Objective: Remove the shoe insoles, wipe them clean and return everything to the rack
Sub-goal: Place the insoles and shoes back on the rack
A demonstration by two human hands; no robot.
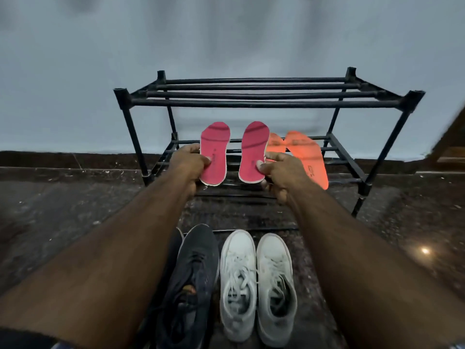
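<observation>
- Pink insoles, two of them, held up in front of the black metal shoe rack (264, 103), toes up, side by side w/ a gap between.
- Left hand (190, 163) grips the left pink insole (216, 147) near its heel end, thumb on the pink face, fingers curled behind.
- Right hand (281, 170) pinches the right pink insole (253, 147) the same way, thumb on the front, fingers behind.
- Orange insoles (305, 157), a pair, lie on the rack's lower shelf to the right, partly behind the right hand; they overlap at the toe end.
- Rack stands against a pale wall; top shelf bars bare.
- On the dark stone floor (75, 210), nearer the person: white sneakers (256, 285), a pair, laced, toes toward the rack.
- Dark sneaker (193, 280) just left of the white pair; a 2nd dark one is mostly hidden by the left forearm.
</observation>
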